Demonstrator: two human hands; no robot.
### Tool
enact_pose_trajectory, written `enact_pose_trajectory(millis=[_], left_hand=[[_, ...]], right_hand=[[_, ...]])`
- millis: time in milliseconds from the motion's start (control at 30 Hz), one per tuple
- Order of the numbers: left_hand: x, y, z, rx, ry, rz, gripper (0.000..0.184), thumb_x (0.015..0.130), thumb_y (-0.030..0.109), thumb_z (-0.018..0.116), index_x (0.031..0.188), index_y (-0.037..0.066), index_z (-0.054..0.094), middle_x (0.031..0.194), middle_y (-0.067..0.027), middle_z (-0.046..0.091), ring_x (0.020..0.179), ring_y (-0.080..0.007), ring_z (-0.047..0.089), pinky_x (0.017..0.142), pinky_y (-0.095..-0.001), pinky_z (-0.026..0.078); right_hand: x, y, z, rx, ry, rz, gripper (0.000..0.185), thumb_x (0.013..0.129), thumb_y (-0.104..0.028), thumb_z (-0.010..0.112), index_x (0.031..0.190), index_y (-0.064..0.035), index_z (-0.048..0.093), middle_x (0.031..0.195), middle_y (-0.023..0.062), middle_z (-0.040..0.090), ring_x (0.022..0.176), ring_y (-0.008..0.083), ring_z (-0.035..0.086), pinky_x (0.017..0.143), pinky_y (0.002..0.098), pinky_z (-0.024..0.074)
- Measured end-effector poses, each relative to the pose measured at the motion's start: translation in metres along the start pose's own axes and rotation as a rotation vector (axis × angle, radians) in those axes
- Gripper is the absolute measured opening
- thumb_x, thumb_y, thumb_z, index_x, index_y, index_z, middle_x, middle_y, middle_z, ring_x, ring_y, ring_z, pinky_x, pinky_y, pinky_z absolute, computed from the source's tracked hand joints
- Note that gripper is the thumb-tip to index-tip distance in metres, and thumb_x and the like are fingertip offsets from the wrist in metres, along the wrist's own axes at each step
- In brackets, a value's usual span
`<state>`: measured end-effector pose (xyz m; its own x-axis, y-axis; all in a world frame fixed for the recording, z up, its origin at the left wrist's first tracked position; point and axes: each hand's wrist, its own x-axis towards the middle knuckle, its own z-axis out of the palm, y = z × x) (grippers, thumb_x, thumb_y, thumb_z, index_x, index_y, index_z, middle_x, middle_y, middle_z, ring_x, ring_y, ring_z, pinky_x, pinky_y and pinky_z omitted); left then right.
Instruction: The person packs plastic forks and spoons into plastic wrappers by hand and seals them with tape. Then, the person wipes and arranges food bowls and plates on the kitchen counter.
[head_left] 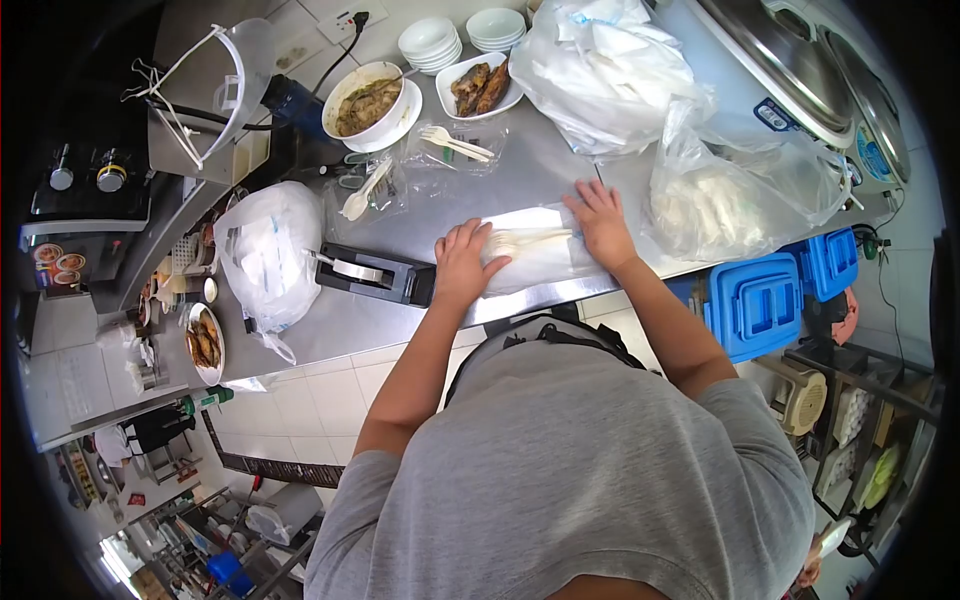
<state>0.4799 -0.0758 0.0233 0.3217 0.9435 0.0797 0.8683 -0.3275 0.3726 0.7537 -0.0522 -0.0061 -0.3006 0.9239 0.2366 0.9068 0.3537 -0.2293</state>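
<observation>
A clear plastic packet (560, 262) with pale disposable cutlery (535, 241) and something white and flat lies on the steel counter between my hands. My left hand (463, 265) rests on the packet's left end, thumb stretched toward the cutlery. On the right end lies my right hand (602, 225), fingers spread and flat. A black tape dispenser (405, 278) stands against the left hand's side. Farther back are two more clear packets, one with pale cutlery (458, 143), the other with a pale spoon (362, 198).
White plastic bags stand left (268, 255), behind (610, 75) and right (715, 200). A bowl of food (368, 105), a dish of browned food (480, 88) and stacked white bowls (430, 45) line the back. Blue lidded bins (752, 310) are below the counter's right end.
</observation>
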Motion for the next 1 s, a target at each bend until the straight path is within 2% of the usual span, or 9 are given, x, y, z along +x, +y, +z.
enact_pose_trajectory(millis=[100, 200, 333, 433, 500, 633, 733, 833, 1000], left_hand=[[-0.007, 0.006, -0.005, -0.006, 0.1, 0.028, 0.064, 0.073, 0.04, 0.072, 0.125, 0.008, 0.051, 0.129, -0.0109, 0.046, 0.12, -0.0301, 0.041, 0.1, -0.045, 0.028], [-0.023, 0.013, -0.017, -0.113, 0.169, 0.15, 0.062, 0.072, 0.037, 0.073, 0.123, 0.008, 0.05, 0.126, -0.0117, 0.047, 0.118, -0.0316, 0.042, 0.099, -0.0458, 0.03], [-0.062, -0.003, -0.007, -0.108, 0.035, 0.147, 0.054, 0.072, 0.026, 0.074, 0.118, 0.009, 0.051, 0.122, -0.0109, 0.049, 0.115, -0.0323, 0.045, 0.098, -0.0446, 0.032], [-0.065, -0.016, 0.007, -0.125, 0.086, 0.111, 0.027, 0.079, 0.017, 0.066, 0.103, 0.008, 0.06, 0.113, -0.0098, 0.056, 0.109, -0.0303, 0.05, 0.093, -0.0426, 0.037], [-0.057, -0.016, 0.01, -0.131, 0.185, 0.1, 0.012, 0.085, 0.014, 0.058, 0.092, 0.006, 0.063, 0.104, -0.0099, 0.061, 0.099, -0.0307, 0.056, 0.088, -0.0412, 0.041], [-0.043, -0.016, 0.012, -0.336, 0.261, -0.09, 0.017, 0.09, 0.017, 0.055, 0.091, 0.003, 0.062, 0.091, -0.014, 0.063, 0.087, -0.0315, 0.058, 0.08, -0.0387, 0.045], [-0.032, -0.008, 0.012, -0.538, 0.307, -0.38, 0.021, 0.093, 0.02, 0.053, 0.092, 0.002, 0.061, 0.084, -0.0122, 0.063, 0.078, -0.0209, 0.057, 0.073, -0.0319, 0.045], [-0.015, -0.011, 0.029, -0.834, 0.445, -0.448, 0.024, 0.095, 0.023, 0.051, 0.094, 0.001, 0.06, 0.08, -0.0087, 0.061, 0.072, -0.0121, 0.051, 0.068, -0.026, 0.043], [-0.008, -0.004, 0.019, -0.773, 0.419, -0.487, 0.024, 0.096, 0.023, 0.051, 0.094, 0.001, 0.059, 0.081, -0.0052, 0.061, 0.075, -0.0094, 0.051, 0.07, -0.0259, 0.044]], right_hand=[[-0.001, -0.004, -0.007, 0.083, 0.211, 0.052, 0.038, 0.082, -0.012, 0.059, 0.12, -0.0096, 0.056, 0.133, 0.013, 0.047, 0.126, 0.0354, 0.04, 0.106, 0.0415, 0.0292], [-0.01, -0.02, -0.043, 0.427, 0.162, -0.04, 0.043, 0.076, -0.016, 0.066, 0.117, -0.0079, 0.056, 0.127, 0.0149, 0.049, 0.12, 0.0348, 0.043, 0.102, 0.0424, 0.0329], [-0.036, -0.021, -0.061, 0.498, -0.092, -0.176, 0.05, 0.069, -0.014, 0.069, 0.116, -0.0072, 0.054, 0.122, 0.0151, 0.051, 0.116, 0.0344, 0.046, 0.099, 0.0425, 0.0359], [-0.051, -0.011, -0.049, 0.485, -0.132, -0.177, 0.048, 0.066, -0.006, 0.064, 0.114, -0.007, 0.056, 0.115, 0.0143, 0.055, 0.11, 0.0337, 0.049, 0.096, 0.042, 0.0382], [-0.049, -0.001, -0.037, 0.505, -0.108, -0.132, 0.04, 0.068, -0.005, 0.064, 0.108, -0.0062, 0.059, 0.109, 0.0143, 0.057, 0.106, 0.0335, 0.052, 0.093, 0.041, 0.0407], [-0.037, 0.012, -0.019, 0.741, -0.078, 0.098, 0.019, 0.076, -0.005, 0.064, 0.095, -0.0044, 0.064, 0.09, 0.0118, 0.062, 0.088, 0.0267, 0.059, 0.081, 0.0339, 0.0461], [-0.026, 0.012, -0.011, 1.129, -0.112, 0.597, 0.011, 0.083, -0.011, 0.065, 0.089, -0.0034, 0.064, 0.077, 0.007, 0.062, 0.073, 0.0166, 0.057, 0.07, 0.0275, 0.0453], [-0.017, 0.014, -0.008, 1.101, -0.059, 0.576, 0.014, 0.087, -0.016, 0.063, 0.086, -0.0029, 0.063, 0.068, 0.0023, 0.059, 0.064, 0.0105, 0.051, 0.063, 0.0247, 0.0423], [-0.01, 0.006, -0.018, 0.962, -0.035, 0.646, 0.023, 0.088, -0.022, 0.061, 0.077, -0.0014, 0.061, 0.064, 0.0039, 0.057, 0.059, 0.0119, 0.049, 0.058, 0.0271, 0.0409]])
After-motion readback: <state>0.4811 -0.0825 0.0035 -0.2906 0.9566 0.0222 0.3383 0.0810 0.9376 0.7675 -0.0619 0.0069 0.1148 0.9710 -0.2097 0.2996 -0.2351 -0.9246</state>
